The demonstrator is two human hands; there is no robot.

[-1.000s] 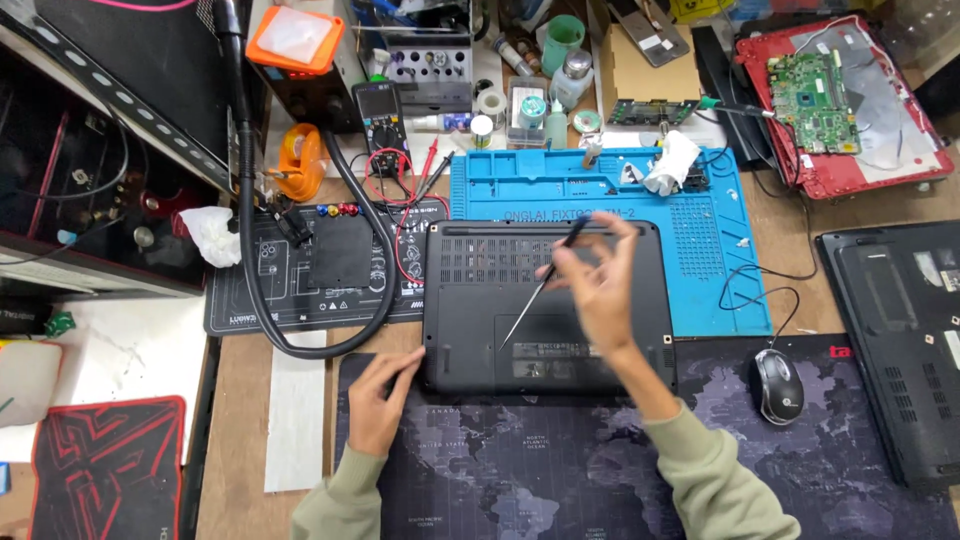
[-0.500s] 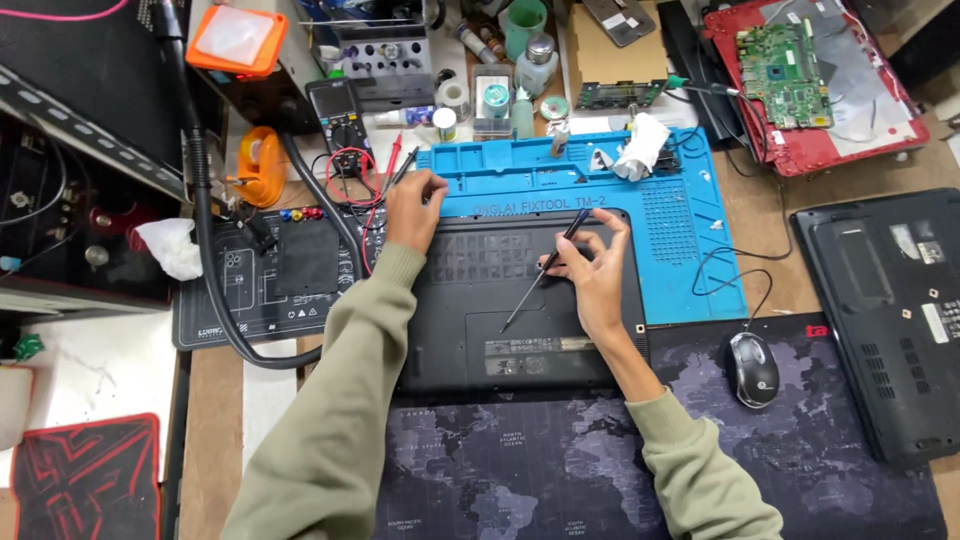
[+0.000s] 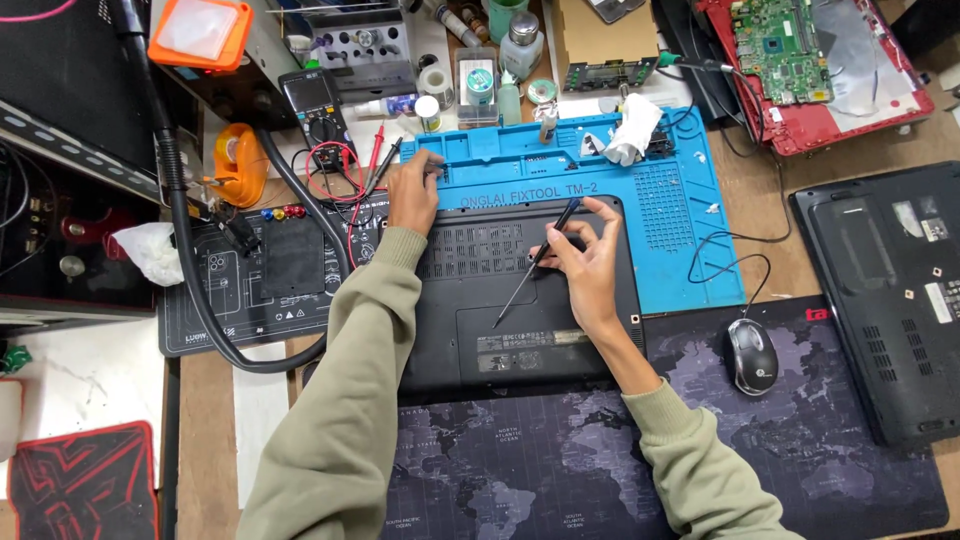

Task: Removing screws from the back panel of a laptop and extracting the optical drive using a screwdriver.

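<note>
A black laptop lies upside down in front of me, partly on a blue repair mat and partly on a dark desk mat with a world map. My right hand holds a thin black screwdriver whose tip rests on the laptop's bottom cover. My left hand reaches to the blue mat's top left corner, fingers bent over a small tray slot; I cannot tell whether it holds anything.
A black mouse sits right of the laptop. A second black laptop lies at the right edge, a red laptop shell with a green board at top right. A multimeter, an orange tape dispenser and a black hose crowd the left.
My left hand has gone from the desk mat near me up to the blue mat's top left corner. My right hand stays on the laptop with the screwdriver.
</note>
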